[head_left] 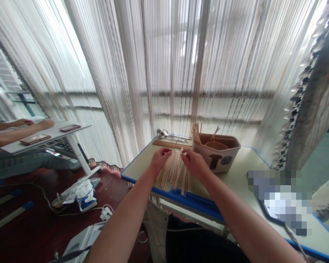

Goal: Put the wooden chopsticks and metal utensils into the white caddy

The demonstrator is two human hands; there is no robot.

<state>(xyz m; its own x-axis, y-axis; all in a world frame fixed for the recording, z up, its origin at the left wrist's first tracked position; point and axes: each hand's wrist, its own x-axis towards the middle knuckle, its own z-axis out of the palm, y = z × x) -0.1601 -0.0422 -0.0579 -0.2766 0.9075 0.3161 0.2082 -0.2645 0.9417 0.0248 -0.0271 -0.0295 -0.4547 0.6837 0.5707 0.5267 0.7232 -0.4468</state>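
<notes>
A loose pile of pale wooden chopsticks (173,170) lies fanned out on the table, pointing towards me. At the pile's far left end is my left hand (161,159), fingers curled in a pinch; what they hold is too small to make out. My right hand (194,160) is closed at the far right end, its fingertips pinching at chopstick ends. Behind the hands, darker brown chopsticks (164,144) lie side by side. Beyond them rest metal ladles (170,136). Right of the pile stands a pinkish bin (224,160) holding a brown bowl (217,145) and upright bundled sticks (196,133).
The table (138,166) has a blue edge. A blurred-out device (282,204) with a cable lies at its right. Sheer curtains (175,65) hang behind. On the left, another person's hands (45,125) rest at a white desk (63,132); a white bag (85,195) and cables lie on the floor.
</notes>
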